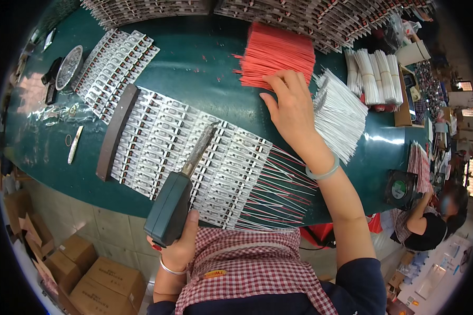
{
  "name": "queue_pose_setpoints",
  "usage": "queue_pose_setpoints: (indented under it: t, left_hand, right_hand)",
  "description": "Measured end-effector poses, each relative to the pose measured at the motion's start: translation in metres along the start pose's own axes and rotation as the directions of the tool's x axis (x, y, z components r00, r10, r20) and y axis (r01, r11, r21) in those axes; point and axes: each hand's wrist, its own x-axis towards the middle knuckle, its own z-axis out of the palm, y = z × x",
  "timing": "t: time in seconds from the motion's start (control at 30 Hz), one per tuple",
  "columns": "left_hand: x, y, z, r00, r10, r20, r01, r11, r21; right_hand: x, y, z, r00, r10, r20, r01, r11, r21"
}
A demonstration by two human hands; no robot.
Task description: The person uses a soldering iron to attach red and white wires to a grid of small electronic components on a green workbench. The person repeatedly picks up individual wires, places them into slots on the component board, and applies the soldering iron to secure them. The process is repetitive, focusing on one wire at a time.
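**Soldering iron poised over the boards, other hand at the red wires**

At the far left edge of the green workbench [205, 63] lie a round metal dish [68, 66], a dark handset-like object and a slim blade [74, 144] nearer the front edge. Next along, two sheets of small circuit boards lie slantwise; the nearer sheet [194, 152] is pinned along its left side by a dark bar [115, 131].

The left hand [181, 244] is closed round the green grip of a soldering iron [186, 181], held at the front edge with its tip resting over the middle of the nearer sheet. Red and white leads [284, 184] already fan out from that sheet's right side.

Further right, the right hand [291, 107] lies spread, fingers loosely curled, on the near end of a stack of red wires [276, 52] by the back edge; whether it pinches any I cannot tell. A heap of white wires [339, 113] sits just beside it, with tied white bundles [376, 76] beyond.

The hazard, as I judge it: eyes drift toward the wires while the hot tip hovers unattended, so it could scorch a board or melt insulation on the fanned leads. A careless pull might also scatter the loose stack.
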Motion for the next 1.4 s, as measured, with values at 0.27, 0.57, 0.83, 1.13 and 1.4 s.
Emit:
queue_pose_setpoints:
  t: [0.27,0.57,0.83,1.13,1.4]
  left_hand:
    - [-0.005,0.0,-0.001,0.998,-0.056,-0.019,0.055,0.998,-0.022]
    - [-0.001,-0.001,0.0,0.998,0.002,-0.061,-0.005,0.999,-0.047]
    - [-0.003,-0.005,-0.004,0.997,-0.04,-0.059,0.037,0.998,-0.056]
    - [-0.004,-0.005,-0.002,0.997,-0.018,-0.068,0.013,0.997,-0.079]
    - [-0.005,-0.004,-0.003,0.998,0.001,-0.061,-0.006,0.996,-0.087]
  right_hand:
    - [0.012,0.008,0.014,0.983,-0.184,-0.004,0.181,0.973,-0.143]
    - [0.016,0.007,0.02,0.975,-0.22,0.044,0.224,0.946,-0.234]
    - [0.024,-0.003,-0.004,0.985,-0.17,0.021,0.171,0.982,-0.08]
    - [0.042,-0.027,-0.054,0.945,-0.288,0.155,0.308,0.943,-0.125]
    - [0.043,-0.064,-0.061,0.762,-0.271,0.589,0.549,0.752,-0.365]
